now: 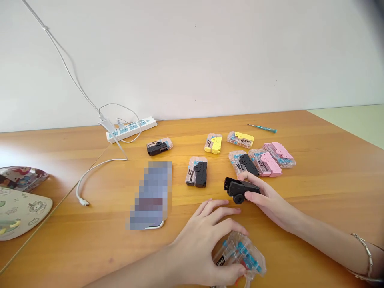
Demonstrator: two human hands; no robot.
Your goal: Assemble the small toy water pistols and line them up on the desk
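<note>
L hand [199, 244] clamped on clear plastic bag of parts [240, 254], fingers wrapped over top, bag at hand's 4 o'clock, blue bits inside. R hand [270, 198] gripping black plastic toy body [238, 189] between thumb & fingers, toy at hand's 9 o'clock, wheel facing down. More bagged kits [243, 164] in black, yellow, pink lie at 12 o'clock on wood table [90, 244]; thin blue screwdriver [261, 128] at 1 o'clock.
</note>
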